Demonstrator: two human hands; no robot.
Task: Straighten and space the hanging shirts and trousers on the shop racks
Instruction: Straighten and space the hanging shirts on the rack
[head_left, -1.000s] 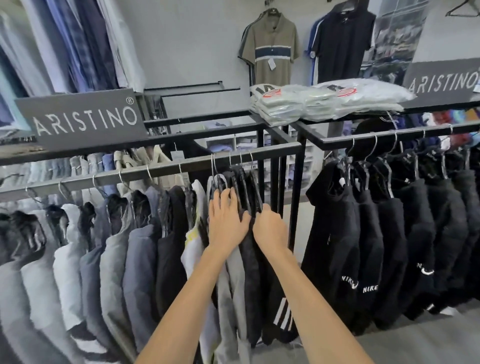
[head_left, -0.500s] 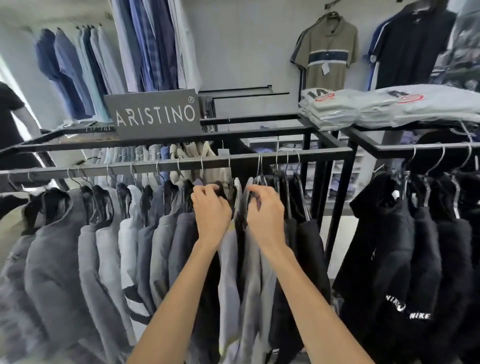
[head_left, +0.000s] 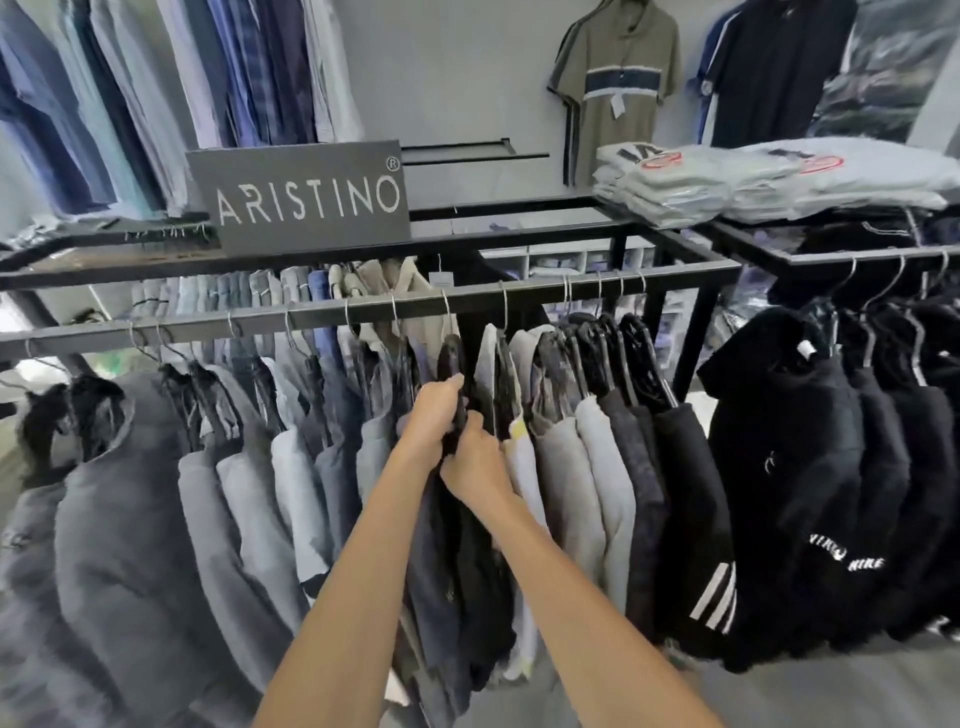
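— Where is the dark shirt (head_left: 470, 571)?
— It hangs midway along the rail (head_left: 260, 323), with blue-grey tops (head_left: 332, 467) to its left and pale grey tops (head_left: 566, 478) to its right.
— And the fingers?
— The left hand (head_left: 434, 418) curls round the shirt's shoulder from the left. The right hand (head_left: 475, 465), just below and touching it, grips the fabric's near edge.

Left grip (head_left: 434, 418), right grip (head_left: 475, 462) curled close together.

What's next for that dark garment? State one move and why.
Probably ease the dark garment left along the rail: left hand and right hand both grip it beneath its hanger, and it presses against the pale garment on its right.
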